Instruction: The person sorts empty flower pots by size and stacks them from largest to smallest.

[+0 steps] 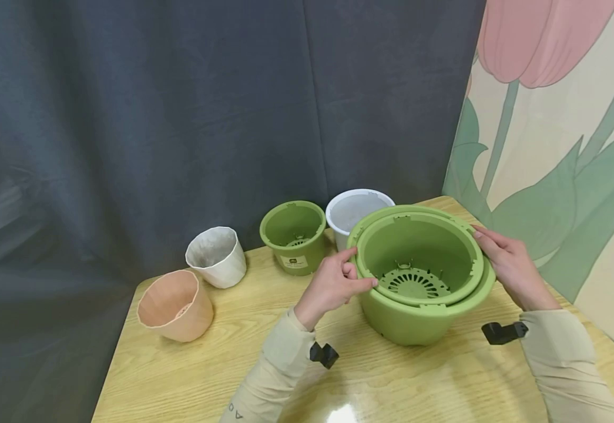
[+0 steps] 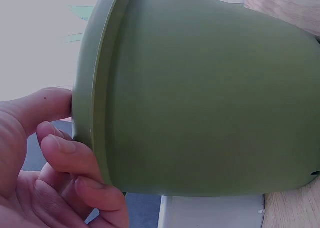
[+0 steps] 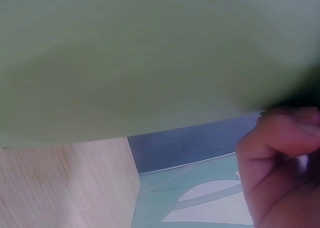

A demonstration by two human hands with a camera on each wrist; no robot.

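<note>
A large green flowerpot (image 1: 418, 323) has a smaller green flowerpot (image 1: 420, 247) nested inside it, with slots in its floor. My left hand (image 1: 333, 285) grips the pots at the left side of the rim, its thumb reaching onto the inner pot's edge. In the left wrist view, curled fingers (image 2: 75, 160) sit against the outer rim. On the opposite side, my right hand (image 1: 513, 267) holds the large pot's rim; the right wrist view shows its bent fingers (image 3: 285, 138) partly in shadow. Whether the large pot's base touches the table cannot be told.
Along the back of the wooden table (image 1: 180, 382) stand a pale peach pot (image 1: 193, 317), a white pot (image 1: 227, 264), a labelled green pot (image 1: 307, 261) and a light grey-white pot (image 1: 338, 235), partly hidden by the nested pair. A dark curtain (image 1: 206, 117) and painted wall (image 1: 566, 147) lie behind.
</note>
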